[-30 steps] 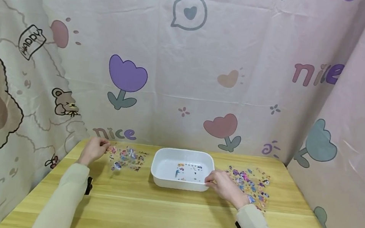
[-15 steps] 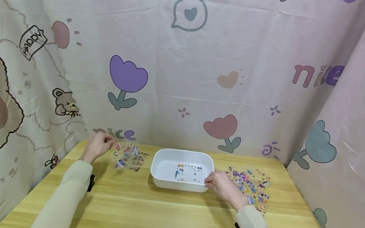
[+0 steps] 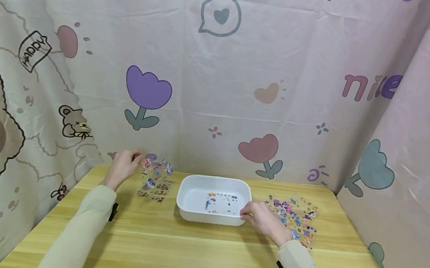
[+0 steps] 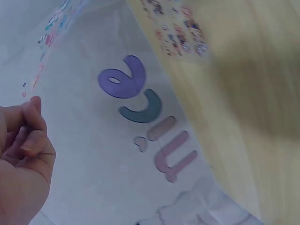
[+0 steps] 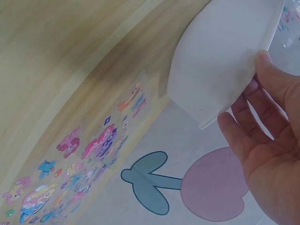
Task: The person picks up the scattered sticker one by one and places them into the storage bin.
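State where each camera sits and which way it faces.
Head: on the head, facing forward and down at the wooden table and patterned curtain; shows the left hand, right hand and both sleeves.
Left wrist: on that wrist, facing the raised sticker sheet and part of the curtain; shows the left hand.
Right wrist: on that wrist, facing the white tub and flat sticker sheet; shows the right hand.
Shared: head and right wrist both show the white tub.
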A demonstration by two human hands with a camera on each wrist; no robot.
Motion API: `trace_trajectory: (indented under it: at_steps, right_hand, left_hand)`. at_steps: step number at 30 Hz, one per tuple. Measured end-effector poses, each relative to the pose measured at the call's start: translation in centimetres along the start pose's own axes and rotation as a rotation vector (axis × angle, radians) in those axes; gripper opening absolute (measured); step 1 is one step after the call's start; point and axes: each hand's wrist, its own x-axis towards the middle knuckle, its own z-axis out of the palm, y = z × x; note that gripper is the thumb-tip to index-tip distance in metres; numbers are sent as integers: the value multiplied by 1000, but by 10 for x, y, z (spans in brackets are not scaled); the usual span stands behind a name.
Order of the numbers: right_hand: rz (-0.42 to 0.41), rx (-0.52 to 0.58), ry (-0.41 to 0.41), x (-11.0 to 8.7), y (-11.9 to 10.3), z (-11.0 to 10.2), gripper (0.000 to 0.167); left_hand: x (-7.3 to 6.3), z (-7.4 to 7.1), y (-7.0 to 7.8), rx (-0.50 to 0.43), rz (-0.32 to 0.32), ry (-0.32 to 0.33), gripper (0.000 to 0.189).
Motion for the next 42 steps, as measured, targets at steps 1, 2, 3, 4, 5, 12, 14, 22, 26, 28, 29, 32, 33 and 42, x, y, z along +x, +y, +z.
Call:
trace_trajectory:
  at_steps: [1, 2, 3, 4, 5, 12, 14, 22, 26, 28, 29, 32, 33, 42]
  right_hand:
    - [2, 0, 2, 0, 0, 0, 9]
    - [1, -4, 5, 0, 0, 0, 9]
    - [6, -1, 4, 0, 0, 0, 9]
    - [6, 0, 4, 0, 0, 1, 8]
    - [6, 2, 2, 1, 0, 1, 8]
    - [-1, 18, -13, 1, 0, 0, 9]
    - [-3, 15, -9, 1, 0, 0, 9]
    - [-8, 17, -13, 1, -1, 0, 9]
    - [-7, 16, -17, 1, -2, -1, 8]
    - [-6, 16, -17, 1, -2, -1, 8]
    - [-5, 17, -16, 2, -2, -1, 9]
    - [2, 20, -14, 2, -1, -1, 9]
    - [4, 20, -14, 2, -1, -1, 9]
    - [2, 8, -4, 1, -1, 0, 8]
  left_hand:
    - [1, 0, 3, -5, 7, 6, 23]
    - [3, 0, 7, -11, 12, 9, 23]
    - [4, 0, 10, -19, 13, 13, 23]
    - [5, 0, 13, -28, 16, 16, 23]
    - [6, 1, 17, -39, 16, 18, 23]
    - [7, 13, 42, -97, 24, -1, 22]
    - [8, 18, 47, -119, 30, -6, 21]
    - [7, 39, 67, -225, 24, -35, 18]
    - [5, 50, 82, -246, 8, -79, 19]
    - [5, 57, 87, -248, 16, -106, 19]
    - [5, 60, 90, -244, 25, -115, 19]
    - [4, 68, 96, -239, 31, -142, 19]
    - [3, 70, 97, -236, 29, -152, 19]
    - [0, 93, 111, -191, 29, -205, 14]
